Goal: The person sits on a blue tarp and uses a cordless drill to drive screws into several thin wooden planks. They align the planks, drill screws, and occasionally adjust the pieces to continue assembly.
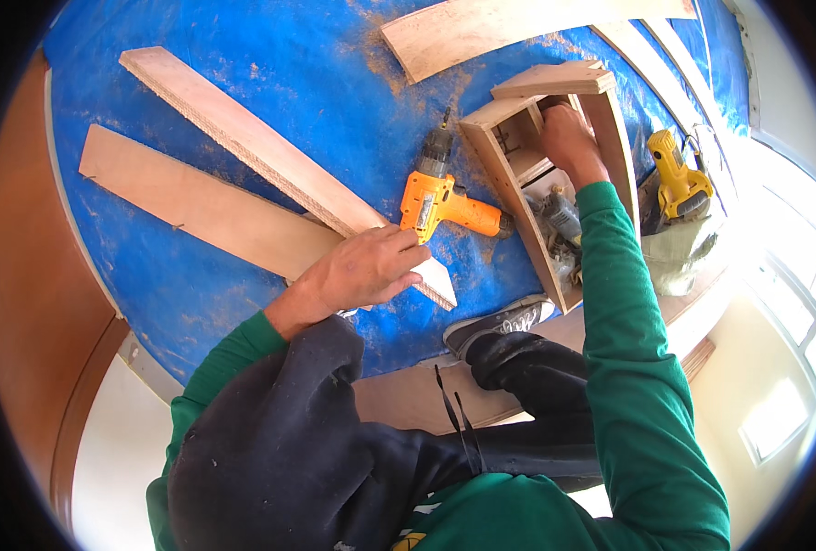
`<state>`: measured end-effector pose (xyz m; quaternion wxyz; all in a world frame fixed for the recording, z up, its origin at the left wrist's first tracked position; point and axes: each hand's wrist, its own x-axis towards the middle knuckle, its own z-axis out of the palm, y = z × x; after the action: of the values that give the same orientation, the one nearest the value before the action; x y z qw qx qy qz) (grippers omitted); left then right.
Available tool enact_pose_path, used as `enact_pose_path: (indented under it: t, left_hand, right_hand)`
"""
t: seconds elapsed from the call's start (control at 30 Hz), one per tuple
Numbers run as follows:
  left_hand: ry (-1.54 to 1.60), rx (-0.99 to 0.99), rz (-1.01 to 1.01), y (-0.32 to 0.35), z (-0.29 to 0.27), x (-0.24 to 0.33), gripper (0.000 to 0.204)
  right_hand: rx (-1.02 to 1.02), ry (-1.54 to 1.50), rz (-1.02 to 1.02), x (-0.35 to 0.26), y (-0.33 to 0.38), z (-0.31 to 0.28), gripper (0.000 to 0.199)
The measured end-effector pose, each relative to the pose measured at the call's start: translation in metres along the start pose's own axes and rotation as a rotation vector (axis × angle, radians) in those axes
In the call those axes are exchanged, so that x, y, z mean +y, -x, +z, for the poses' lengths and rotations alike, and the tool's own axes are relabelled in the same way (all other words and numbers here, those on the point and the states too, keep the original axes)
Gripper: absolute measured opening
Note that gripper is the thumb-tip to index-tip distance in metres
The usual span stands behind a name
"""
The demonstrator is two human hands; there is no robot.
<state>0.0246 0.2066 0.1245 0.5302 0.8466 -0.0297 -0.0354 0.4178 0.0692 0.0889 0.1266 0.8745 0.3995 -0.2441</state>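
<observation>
Left hand (364,268): palm down, fingers loosely bent and a little apart; no object visible in its grasp. It lies over the near end of a long, narrow, pale wooden plank (252,142), fingertips beside the rear of an orange cordless drill with a black chuck (426,200); contact with either cannot be confirmed.

Right hand (571,140): reaching into the far part of an open-topped, pale plywood box (521,209), right of the drill. Fingers hidden inside; cannot tell how closed they are or whether anything is held. Grey hardware (561,219) sits in the box's near part.

Drill lies on a dusty blue sheet (270,101), chuck pointing far, handle toward the box. A wider, flat, light-brown board (197,197) lies left of the plank. A yellow power tool (672,174) is right of the box.
</observation>
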Motion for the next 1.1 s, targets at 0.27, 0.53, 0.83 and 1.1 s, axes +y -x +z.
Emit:
enact_pose_path:
  t: [0.27, 0.53, 0.83, 1.1]
  left_hand:
    - [0.110, 0.039, -0.019, -0.003, -0.005, 0.003, 0.036]
    - [0.119, 0.059, -0.085, -0.013, -0.011, 0.004, 0.035]
    - [0.096, 0.077, -0.119, -0.012, -0.007, 0.000, 0.040]
    - [0.108, 0.066, -0.154, -0.012, -0.005, 0.002, 0.041]
  right_hand:
    - [0.126, -0.061, -0.016, -0.003, 0.017, -0.002, 0.036]
    - [0.379, -0.144, 0.030, 0.001, 0.000, 0.013, 0.026]
    - [0.155, -0.233, 0.230, 0.017, -0.016, 0.016, 0.028]
    - [0.195, -0.241, 0.265, 0.029, -0.037, 0.033, 0.028]
